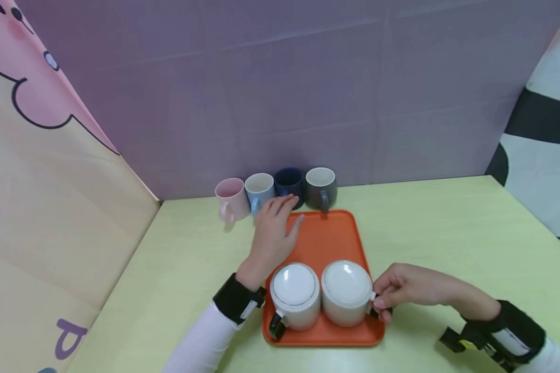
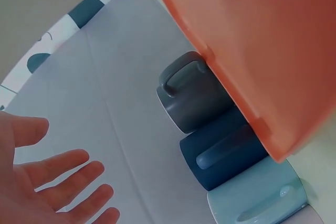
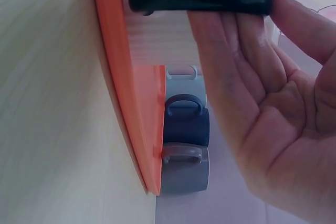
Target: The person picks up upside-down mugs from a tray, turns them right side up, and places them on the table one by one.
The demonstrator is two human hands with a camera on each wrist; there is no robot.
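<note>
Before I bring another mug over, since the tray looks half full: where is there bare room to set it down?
The far half of the orange tray is bare, between the two white lidded mugs and the left hand. The green table right of the tray is open too. The back edge is crowded: four mugs stand in a row.

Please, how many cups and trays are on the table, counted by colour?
Pink mug: 1
Light blue mug: 1
Dark blue mug: 1
Grey mug: 1
White lidded mugs with black handles, left and right, both on the tray: 2
Orange tray: 1
Total: 6 mugs and 1 tray, 7 things.
</note>
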